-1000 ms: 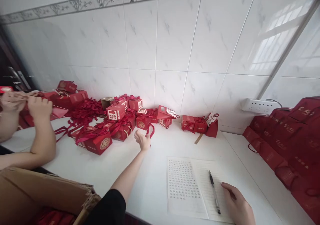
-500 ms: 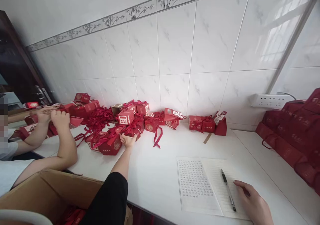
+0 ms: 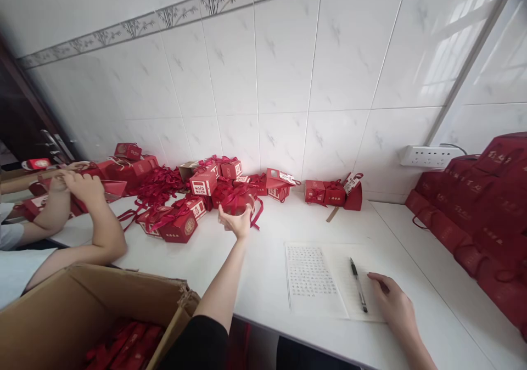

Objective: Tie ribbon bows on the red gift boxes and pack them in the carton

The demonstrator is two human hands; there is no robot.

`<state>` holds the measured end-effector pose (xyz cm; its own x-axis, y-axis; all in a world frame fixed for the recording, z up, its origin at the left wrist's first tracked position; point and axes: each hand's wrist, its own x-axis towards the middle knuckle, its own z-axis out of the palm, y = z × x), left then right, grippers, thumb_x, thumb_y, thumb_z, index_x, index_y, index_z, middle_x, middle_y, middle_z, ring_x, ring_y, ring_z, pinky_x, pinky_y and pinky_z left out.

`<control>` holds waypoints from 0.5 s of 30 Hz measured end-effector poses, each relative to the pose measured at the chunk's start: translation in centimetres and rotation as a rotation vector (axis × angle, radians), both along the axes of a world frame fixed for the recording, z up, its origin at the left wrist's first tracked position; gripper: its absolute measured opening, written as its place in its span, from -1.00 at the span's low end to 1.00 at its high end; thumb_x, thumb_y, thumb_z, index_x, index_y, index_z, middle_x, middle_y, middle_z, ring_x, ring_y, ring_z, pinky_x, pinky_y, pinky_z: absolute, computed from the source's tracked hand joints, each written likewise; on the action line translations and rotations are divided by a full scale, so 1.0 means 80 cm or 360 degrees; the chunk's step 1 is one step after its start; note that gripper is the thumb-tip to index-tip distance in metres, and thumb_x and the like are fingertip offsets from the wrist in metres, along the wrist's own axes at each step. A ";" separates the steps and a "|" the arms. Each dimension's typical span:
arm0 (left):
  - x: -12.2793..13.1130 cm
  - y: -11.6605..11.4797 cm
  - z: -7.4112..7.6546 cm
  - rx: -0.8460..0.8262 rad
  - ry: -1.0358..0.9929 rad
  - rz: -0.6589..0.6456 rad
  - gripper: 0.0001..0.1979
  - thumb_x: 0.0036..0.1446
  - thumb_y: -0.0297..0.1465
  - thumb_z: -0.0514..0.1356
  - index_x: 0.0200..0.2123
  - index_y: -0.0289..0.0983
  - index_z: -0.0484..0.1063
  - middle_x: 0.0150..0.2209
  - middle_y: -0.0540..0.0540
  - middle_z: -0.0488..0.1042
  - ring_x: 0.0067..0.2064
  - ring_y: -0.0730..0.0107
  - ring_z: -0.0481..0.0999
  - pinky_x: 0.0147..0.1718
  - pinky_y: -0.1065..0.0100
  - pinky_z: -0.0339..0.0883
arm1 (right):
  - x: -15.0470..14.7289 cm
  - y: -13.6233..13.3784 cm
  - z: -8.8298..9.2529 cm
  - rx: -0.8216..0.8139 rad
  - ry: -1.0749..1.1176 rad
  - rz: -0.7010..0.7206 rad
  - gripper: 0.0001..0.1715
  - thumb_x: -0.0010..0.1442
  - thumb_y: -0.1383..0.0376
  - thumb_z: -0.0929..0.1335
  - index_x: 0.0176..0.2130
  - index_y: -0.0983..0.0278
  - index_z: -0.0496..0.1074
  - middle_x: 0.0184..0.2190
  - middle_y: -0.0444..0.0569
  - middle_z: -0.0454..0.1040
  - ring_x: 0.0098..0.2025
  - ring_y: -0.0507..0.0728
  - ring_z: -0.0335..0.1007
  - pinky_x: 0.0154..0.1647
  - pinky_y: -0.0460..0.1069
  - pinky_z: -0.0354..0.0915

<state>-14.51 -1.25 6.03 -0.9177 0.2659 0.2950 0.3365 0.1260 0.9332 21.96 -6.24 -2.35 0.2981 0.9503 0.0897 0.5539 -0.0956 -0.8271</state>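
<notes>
Wrapped round a red gift box (image 3: 237, 201) with a ribbon bow, my left hand (image 3: 236, 220) holds it a little above the white table, in front of the pile. More red boxes (image 3: 179, 224) with bows lie to its left, and one with a white label (image 3: 202, 185) sits behind. My right hand (image 3: 393, 304) rests on the table at the right edge of an open notebook (image 3: 317, 279), fingers loosely curled and apart, holding nothing. A black-and-clear pen (image 3: 359, 285) lies on the notebook, just left of that hand.
An open cardboard box (image 3: 135, 290) with red packages inside stands at the lower left. Beyond it, a co-worker's hands (image 3: 78, 183) handle red packaging. Loose red ribbons (image 3: 160, 186) lie heaped near the wall. Red bags (image 3: 473, 211) are stacked on the right, below a power strip (image 3: 432, 156).
My left hand has lifted a red gift box off the pile and moved it to the right. My right hand stays beside the notebook. The camera view has shifted slightly.
</notes>
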 end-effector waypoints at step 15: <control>0.188 -0.256 -0.132 -0.0090 0.0418 -0.1110 0.02 -0.17 -0.04 0.32 0.24 -0.27 -0.13 0.12 -0.37 0.17 0.15 -0.11 0.24 0.07 -0.11 0.17 | -0.068 -0.114 0.040 0.0340 0.0353 0.0579 -0.58 0.21 0.01 0.22 -0.20 0.26 0.41 -0.22 0.08 0.49 -0.19 0.18 0.44 -0.22 0.08 0.40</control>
